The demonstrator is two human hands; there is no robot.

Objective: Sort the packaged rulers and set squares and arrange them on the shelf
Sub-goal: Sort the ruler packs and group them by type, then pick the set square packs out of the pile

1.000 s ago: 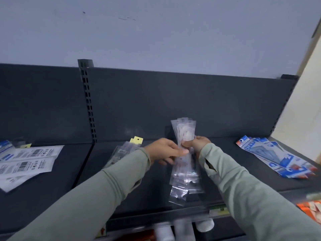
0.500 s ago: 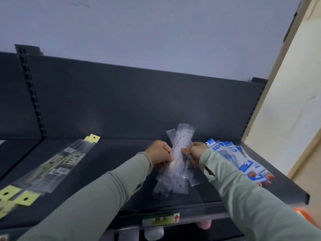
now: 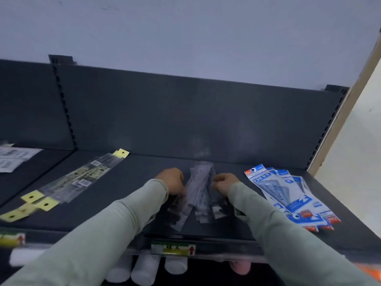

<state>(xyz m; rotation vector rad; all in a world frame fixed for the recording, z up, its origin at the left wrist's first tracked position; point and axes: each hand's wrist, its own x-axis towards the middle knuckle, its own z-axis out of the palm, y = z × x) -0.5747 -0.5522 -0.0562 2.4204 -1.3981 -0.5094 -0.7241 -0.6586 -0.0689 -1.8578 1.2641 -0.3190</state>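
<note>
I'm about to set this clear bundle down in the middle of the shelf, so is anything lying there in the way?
Nothing visible. The clear ruler packs, held between left hand and right hand, sit over bare shelf; yellow-tagged rulers lie left, blue packs right, both apart.

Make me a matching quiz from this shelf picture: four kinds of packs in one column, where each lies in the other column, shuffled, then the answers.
Things
1. clear ruler packs
2. blue set square packs
3. yellow-tagged ruler packs
4. white labelled packs

Places
A. right end of the shelf
B. far left, beyond the slotted upright
C. between the left hand and the right hand
D. left of both hands, lying slantwise

Pairs: 1-C, 2-A, 3-D, 4-B
</note>
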